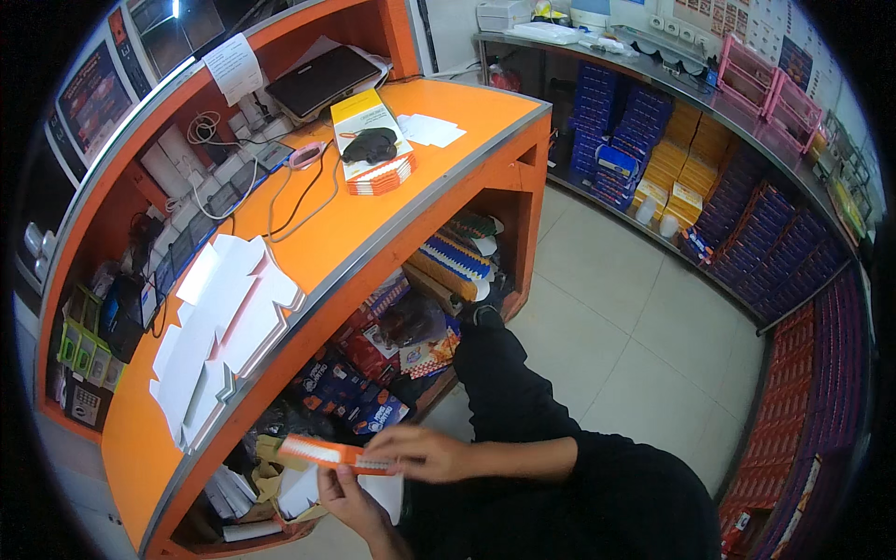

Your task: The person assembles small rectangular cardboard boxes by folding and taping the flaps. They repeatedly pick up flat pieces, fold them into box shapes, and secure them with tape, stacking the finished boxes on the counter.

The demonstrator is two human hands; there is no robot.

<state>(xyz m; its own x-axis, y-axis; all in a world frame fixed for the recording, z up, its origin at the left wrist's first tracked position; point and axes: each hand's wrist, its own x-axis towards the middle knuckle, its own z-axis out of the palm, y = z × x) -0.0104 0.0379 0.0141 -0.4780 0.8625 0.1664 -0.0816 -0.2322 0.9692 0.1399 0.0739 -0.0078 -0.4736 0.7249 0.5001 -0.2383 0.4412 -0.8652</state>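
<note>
Low in front of the counter, my left hand (pixel 353 504) grips an orange and white flat cardboard carton (pixel 317 451) from below, thumb up against its near side. My right hand (pixel 425 455) is closed over the carton's right end, its fingers slightly smeared by motion. A white flat piece (pixel 381 489) shows under the carton, partly hidden by my hands. On the orange counter (pixel 322 247) beside me lies a stack of white cardboard blanks (pixel 219 327). Farther along stands a stack of yellow, white and orange folded cartons (pixel 378 173) with a black computer mouse (pixel 370 146) on top.
Shelves under the counter hold packed cartons (pixel 345 392), paper and bags. Cables (pixel 308 201), a pink tape roll (pixel 306 155) and a black laptop (pixel 324 81) are on the counter. Blue and yellow boxes (pixel 677 163) are stacked beneath the back worktop. Orange-red stacks (pixel 789 383) line the right.
</note>
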